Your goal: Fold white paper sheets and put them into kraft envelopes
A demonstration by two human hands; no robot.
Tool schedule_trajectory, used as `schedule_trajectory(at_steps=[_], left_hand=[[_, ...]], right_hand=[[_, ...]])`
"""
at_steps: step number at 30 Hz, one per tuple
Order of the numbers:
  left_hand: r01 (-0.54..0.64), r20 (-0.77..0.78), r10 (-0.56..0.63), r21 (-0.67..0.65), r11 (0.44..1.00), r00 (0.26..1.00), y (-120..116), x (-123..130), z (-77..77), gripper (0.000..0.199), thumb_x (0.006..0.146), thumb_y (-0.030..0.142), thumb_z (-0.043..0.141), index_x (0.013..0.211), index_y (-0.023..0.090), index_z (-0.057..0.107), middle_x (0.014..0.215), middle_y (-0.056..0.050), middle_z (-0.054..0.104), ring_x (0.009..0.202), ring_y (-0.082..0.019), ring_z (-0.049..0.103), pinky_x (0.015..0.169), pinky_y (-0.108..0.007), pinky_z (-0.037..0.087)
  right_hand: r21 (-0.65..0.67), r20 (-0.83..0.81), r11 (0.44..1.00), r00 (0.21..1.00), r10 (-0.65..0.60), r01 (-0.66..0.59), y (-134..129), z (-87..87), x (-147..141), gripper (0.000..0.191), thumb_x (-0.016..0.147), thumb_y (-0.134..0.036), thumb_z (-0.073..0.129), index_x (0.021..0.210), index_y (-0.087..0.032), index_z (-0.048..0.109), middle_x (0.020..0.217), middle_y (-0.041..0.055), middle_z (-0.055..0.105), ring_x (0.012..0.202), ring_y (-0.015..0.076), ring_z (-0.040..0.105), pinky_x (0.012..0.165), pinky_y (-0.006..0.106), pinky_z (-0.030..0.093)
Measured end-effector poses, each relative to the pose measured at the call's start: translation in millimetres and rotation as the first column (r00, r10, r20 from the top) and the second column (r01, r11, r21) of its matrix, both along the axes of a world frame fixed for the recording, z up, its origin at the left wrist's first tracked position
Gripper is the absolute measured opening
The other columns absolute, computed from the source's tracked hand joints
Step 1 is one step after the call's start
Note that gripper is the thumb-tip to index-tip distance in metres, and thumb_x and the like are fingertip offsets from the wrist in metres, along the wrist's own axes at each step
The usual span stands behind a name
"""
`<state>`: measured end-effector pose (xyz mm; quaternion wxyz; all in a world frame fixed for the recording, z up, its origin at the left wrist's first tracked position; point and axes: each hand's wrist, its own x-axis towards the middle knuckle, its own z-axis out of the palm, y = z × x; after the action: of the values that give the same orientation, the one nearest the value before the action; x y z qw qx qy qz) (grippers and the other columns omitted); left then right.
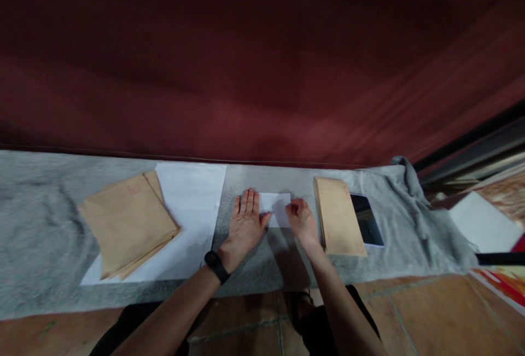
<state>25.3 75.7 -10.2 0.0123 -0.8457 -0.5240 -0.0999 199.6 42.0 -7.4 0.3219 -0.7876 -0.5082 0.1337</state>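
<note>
A small white sheet of paper (275,203), possibly folded, lies on the grey cloth between my hands. My left hand (247,219) is flat with its fingers stretched out, pressing on the left part of the paper, its thumb reaching over it. At the paper's right edge, my right hand (302,218) has its fingers curled in, thumb and fingertips closed on the edge. A stack of brown envelopes (340,216) lies just right of that hand. Left of my left hand are large white sheets (192,197), partly covered by another pile of brown envelopes (129,219).
The grey cloth (410,235) covers a long narrow surface, bunched at its right end. A dark-screened tablet or phone (368,222) lies partly under the right envelopes. A dark red wall or panel (262,99) rises behind. Tiled floor (410,304) shows below the near edge.
</note>
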Motion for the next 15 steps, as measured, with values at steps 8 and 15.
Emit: schedule_trajectory(at_steps=[8, 15], left_hand=[[0.101, 0.042, -0.1, -0.04, 0.994, 0.994, -8, 2, 3.5, 0.07, 0.1, 0.052, 0.039, 0.152, 0.005, 0.039, 0.161, -0.019, 0.034, 0.151, -0.031, 0.028, 0.124, -0.052, 0.02], [0.208, 0.049, -0.208, -0.003, 0.978, 0.977, -19, 2, -2.6, 0.071, 0.099, 0.053, 0.042, 0.151, 0.005, 0.041, 0.16, -0.019, 0.035, 0.151, -0.032, 0.028, 0.125, -0.053, 0.02]], right_hand=[[0.095, -0.216, 0.995, 0.976, 0.007, 0.014, 4, -7.0, 6, 0.023, 0.083, -0.031, 0.055, 0.101, -0.019, 0.062, 0.088, 0.0058, 0.071, 0.078, 0.0199, 0.066, 0.073, 0.031, 0.053], [-0.019, -0.183, 0.999, 0.982, -0.037, 0.034, 1, -3.2, 12, 0.027, 0.083, -0.029, 0.057, 0.106, -0.017, 0.065, 0.089, 0.0074, 0.073, 0.081, 0.0202, 0.069, 0.073, 0.029, 0.052]])
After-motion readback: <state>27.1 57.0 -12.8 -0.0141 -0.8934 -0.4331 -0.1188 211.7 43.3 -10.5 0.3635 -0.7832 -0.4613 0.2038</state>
